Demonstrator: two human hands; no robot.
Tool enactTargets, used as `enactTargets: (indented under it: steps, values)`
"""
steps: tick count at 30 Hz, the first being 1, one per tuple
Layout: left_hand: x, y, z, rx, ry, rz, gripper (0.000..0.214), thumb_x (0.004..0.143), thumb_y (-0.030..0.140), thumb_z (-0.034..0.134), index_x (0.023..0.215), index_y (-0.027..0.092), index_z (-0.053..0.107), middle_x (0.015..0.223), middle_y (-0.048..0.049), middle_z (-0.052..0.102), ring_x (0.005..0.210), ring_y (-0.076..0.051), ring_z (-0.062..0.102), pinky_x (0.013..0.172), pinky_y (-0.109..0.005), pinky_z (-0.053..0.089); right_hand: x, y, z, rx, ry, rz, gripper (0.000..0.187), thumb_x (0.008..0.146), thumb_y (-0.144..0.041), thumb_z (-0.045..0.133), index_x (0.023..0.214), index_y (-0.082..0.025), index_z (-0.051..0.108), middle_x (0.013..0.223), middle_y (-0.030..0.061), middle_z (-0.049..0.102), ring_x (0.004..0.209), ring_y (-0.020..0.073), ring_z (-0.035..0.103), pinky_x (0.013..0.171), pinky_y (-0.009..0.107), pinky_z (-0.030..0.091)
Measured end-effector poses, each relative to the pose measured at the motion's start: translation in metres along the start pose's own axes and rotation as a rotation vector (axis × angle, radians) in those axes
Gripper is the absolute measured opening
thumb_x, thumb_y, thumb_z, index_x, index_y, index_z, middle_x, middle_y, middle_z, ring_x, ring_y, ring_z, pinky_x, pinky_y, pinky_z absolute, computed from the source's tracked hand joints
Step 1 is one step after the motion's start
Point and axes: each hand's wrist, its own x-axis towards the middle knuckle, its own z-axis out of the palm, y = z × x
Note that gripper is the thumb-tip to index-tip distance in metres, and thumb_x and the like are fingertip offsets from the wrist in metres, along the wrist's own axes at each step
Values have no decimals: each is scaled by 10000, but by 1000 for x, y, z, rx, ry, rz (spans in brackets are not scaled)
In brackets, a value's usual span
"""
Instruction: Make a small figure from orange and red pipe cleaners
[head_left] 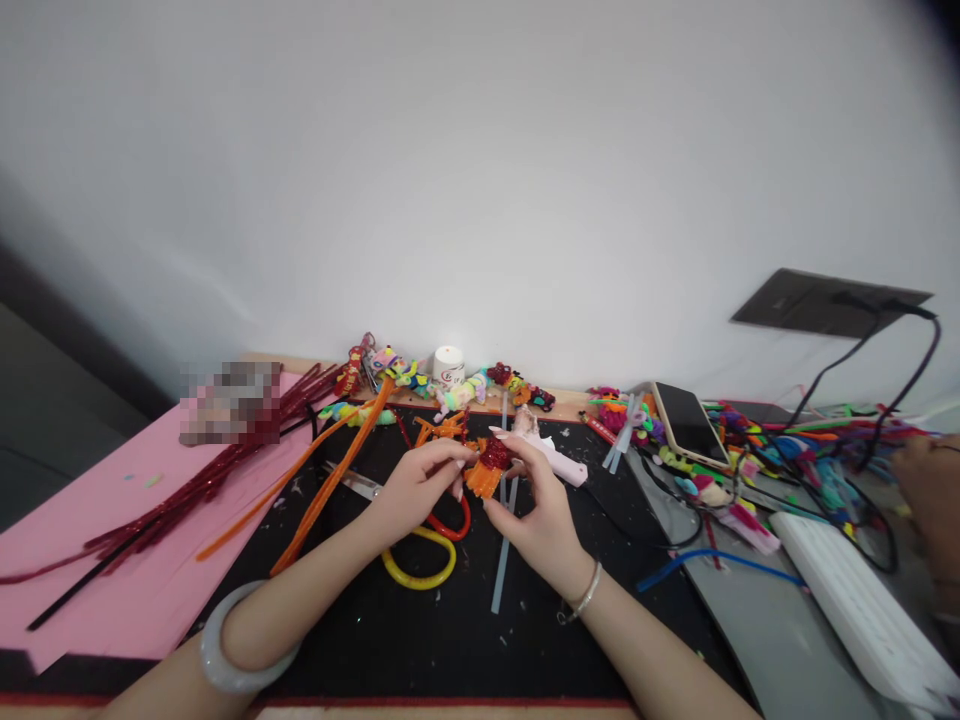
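Observation:
Between both hands, above the black mat (480, 640), is a small pipe-cleaner piece (487, 478) with an orange fringed lower part and a dark red glittery band. My left hand (427, 482) pinches its left side with thumb and forefinger. From the right, my right hand (541, 500) curls its fingers and thumb around the piece. Scissors (421, 578) with yellow and red handles lie below my left hand. Partly behind my right hand rests a pale pink glue gun (562, 462). Translucent glue sticks (501, 570) lie under the piece.
Orange pipe cleaners (337, 480) and red glittery ones (217, 475) lie left over a pink sheet (67, 560). A paper roll (448, 366) and colourful figures stand by the wall. At right are a phone (690, 425), a white power strip (862, 610), cables and another person's hand (930, 500).

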Motion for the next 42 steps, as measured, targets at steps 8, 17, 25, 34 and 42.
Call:
enactTargets:
  steps: [8, 17, 25, 34, 42]
  values:
    - [-3, 5, 3, -173, -225, -77, 252, 783, 333, 621, 934, 131, 627, 915, -36, 613, 775, -150, 572, 706, -273, 481, 4, -4, -3, -70, -60, -30, 521, 757, -154, 627, 1245, -270, 485, 1336, 89, 474, 1258, 264, 410, 1005, 447, 375]
    - [-6, 8, -1, -289, -399, -171, 242, 732, 296, 682, 886, 126, 607, 736, 6, 575, 644, -116, 544, 642, -252, 461, 1, -1, -11, 183, -56, 62, 458, 896, -241, 424, 1353, -261, 409, 1396, 77, 432, 1255, 247, 418, 988, 428, 395]
    - [-8, 9, -1, -307, -547, -181, 188, 719, 267, 691, 824, 128, 620, 693, 29, 537, 622, -99, 493, 631, -230, 423, 11, -1, -11, 359, -203, 88, 242, 912, -356, 486, 911, -239, 698, 1094, 73, 637, 1020, 226, 588, 923, 392, 449]
    - [-7, 6, -5, -401, -563, -226, 278, 730, 351, 698, 873, 122, 631, 726, 2, 579, 613, -92, 519, 617, -217, 412, 9, -3, -6, 389, -163, 196, 205, 863, -373, 565, 777, -208, 651, 864, 57, 645, 841, 204, 598, 785, 341, 474]
    - [-8, 4, -4, -487, -348, -209, 453, 698, 443, 706, 1019, 133, 629, 888, -66, 602, 797, -171, 564, 752, -315, 472, 13, 2, -4, 629, 232, 326, 187, 915, -344, 466, 776, -223, 494, 632, -32, 493, 622, 135, 488, 690, 285, 453]
